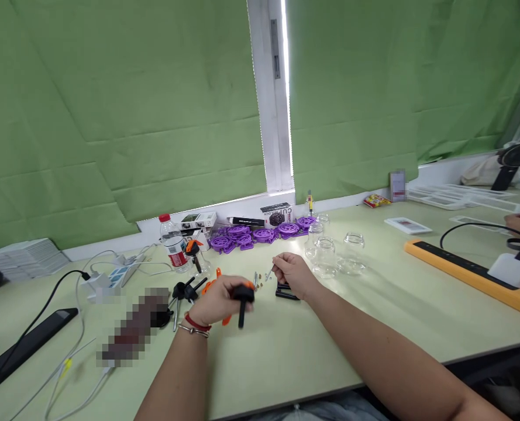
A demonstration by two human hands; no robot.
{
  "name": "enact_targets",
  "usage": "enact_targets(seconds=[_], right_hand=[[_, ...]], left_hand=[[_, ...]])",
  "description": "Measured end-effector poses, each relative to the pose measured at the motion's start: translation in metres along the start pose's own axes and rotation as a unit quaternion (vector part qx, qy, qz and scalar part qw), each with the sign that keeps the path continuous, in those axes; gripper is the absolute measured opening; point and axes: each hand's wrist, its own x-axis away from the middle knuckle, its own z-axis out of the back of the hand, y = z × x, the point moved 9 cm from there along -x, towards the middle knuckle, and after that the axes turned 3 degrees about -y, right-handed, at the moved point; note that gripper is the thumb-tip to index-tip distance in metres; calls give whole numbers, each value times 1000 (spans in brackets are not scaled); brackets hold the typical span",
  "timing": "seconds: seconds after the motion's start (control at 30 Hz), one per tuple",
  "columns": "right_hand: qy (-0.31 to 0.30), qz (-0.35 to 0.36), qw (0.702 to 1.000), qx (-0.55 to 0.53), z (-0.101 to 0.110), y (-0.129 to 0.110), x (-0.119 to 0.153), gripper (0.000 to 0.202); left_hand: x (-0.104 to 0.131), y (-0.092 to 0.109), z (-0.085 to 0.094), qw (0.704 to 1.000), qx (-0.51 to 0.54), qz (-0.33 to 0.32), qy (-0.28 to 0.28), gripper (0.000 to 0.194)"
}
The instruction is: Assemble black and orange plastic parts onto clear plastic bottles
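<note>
Black part [244, 293] juts from the gripping left hand [218, 300]; right hand [295, 273] pinches a rod [269, 272].

Held part [243, 294]: black, orange at its top edge
Thin rod [269, 272]: silvery white
Short rods [288, 296]: black
Cord bracelet [197, 324]: red
Bangle [193, 331]: silver
Wheel-patterned parts [264, 235]: purple
Jars [325, 262]: clear
Bottle cap [164, 217]: red
Bottle label [178, 258]: red and white
Curtains [176, 105]: plain green
Tabletop [281, 351]: pale yellow-green
Power strip [465, 271]: orange, black top
</note>
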Motion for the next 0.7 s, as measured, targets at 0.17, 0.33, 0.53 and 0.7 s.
enact_targets(seconds=[0.17,0.33,0.53,0.7], right_hand=[[-91,168,920,343,-45,-18,11,14],[-180,212,722,633,-94,10,18,21],[-188,221,691,663,-96,22,13,22],[-88,165,887,422,-62,-5,10,32]], left_hand=[[15,-21,75,921,124,-38,368,32],[13,-43,74,898,209,27,386,32],[8,-42,59,908,242,63,336,26],[0,-38,48,930,247,53,265,28]])
